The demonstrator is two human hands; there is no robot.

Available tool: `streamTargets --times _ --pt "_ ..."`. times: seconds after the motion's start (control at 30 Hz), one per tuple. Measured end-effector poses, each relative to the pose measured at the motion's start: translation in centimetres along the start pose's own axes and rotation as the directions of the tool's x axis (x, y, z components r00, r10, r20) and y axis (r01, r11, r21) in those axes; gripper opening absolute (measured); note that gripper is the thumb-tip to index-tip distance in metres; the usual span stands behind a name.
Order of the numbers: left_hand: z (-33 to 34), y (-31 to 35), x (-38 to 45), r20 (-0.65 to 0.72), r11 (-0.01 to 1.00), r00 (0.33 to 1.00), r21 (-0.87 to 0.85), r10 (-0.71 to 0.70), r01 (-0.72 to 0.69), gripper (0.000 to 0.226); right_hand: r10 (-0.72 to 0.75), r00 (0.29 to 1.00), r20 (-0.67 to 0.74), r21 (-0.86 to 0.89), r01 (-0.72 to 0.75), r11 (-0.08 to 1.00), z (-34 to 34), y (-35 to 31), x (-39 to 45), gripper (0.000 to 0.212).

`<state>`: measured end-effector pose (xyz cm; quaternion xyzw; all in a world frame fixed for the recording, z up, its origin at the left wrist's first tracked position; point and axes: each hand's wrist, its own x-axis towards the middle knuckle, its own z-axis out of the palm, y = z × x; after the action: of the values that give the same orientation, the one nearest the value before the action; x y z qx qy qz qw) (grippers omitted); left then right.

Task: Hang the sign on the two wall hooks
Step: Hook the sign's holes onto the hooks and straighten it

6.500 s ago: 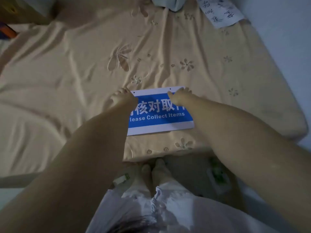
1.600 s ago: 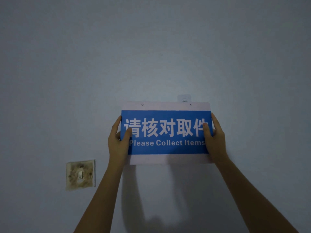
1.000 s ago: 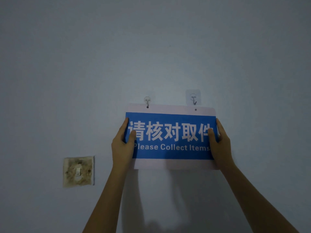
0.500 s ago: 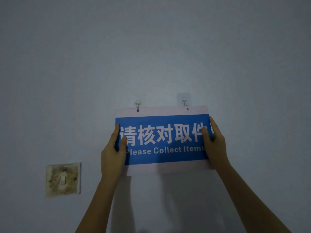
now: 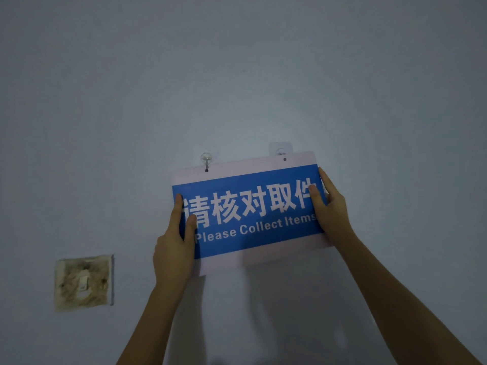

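Observation:
The blue and white sign (image 5: 250, 209), reading "Please Collect Items", is held flat against the wall, tilted with its right end higher. My left hand (image 5: 174, 248) grips its left edge and my right hand (image 5: 329, 209) grips its right edge. The left hook (image 5: 206, 160) reaches down to the sign's left hole. The right hook (image 5: 280, 149) sits on a clear adhesive pad, partly hidden behind the sign's top edge. The sign's right hole lies just below that hook, with no hook visibly through it.
A grimy wall switch plate (image 5: 83, 281) sits low on the left. The plain grey-blue wall (image 5: 237, 75) fills everything else in view.
The sign's right end has risen, so the sign now tilts and covers part of the right hook. Both hands keep their grip on its edges.

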<state>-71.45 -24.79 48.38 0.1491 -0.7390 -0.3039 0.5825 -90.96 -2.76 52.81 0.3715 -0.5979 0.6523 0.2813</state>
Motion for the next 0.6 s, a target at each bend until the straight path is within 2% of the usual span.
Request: streamTargets --times 0.6 --pt "0.4 2.1 -0.9 0.035 0.999 0.999 -0.02 -0.027 0.028 0.055 -0.006 0.996 0.088 0.039 0.003 0.999 -1.8 -1.5 1.4 0.051"
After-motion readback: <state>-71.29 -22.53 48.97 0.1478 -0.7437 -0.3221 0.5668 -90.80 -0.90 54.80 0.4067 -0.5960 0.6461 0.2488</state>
